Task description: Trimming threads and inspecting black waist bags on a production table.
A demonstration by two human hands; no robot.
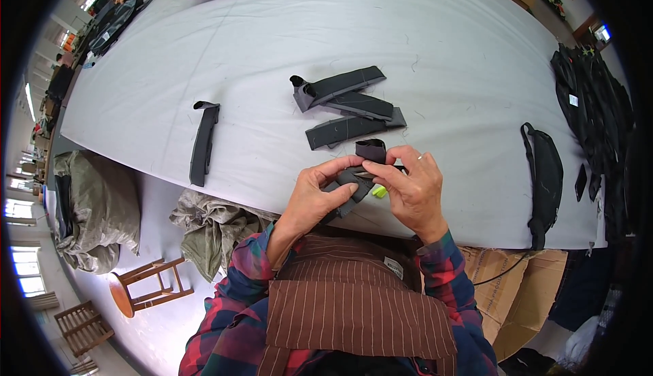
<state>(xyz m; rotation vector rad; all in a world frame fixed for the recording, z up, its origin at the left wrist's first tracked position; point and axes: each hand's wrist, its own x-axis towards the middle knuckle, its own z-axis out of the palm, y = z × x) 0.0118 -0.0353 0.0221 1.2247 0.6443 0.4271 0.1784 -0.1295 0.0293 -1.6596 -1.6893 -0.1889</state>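
My left hand (317,192) is closed around a folded black fabric strap (345,189) at the table's near edge, thumb on top. A curled end of that fabric stands up beyond the fingertips. My right hand (413,189) is closed close beside it, thumb and forefinger pinched at the strap. Under the right fingers a bright green piece (379,191) shows, seemingly part of a small tool mostly hidden by the hand. Just beyond my hands lie several similar black straps (350,127), loosely piled. One more strap (202,146) rests apart to the left.
A pale cloth covers the large table (258,56). At its right lie a black pouch (545,178) and a heap of black bags (592,117). A cardboard box (507,294) is below the right edge; a wooden stool (146,287) and grey-green sacks (98,206) stand lower left.
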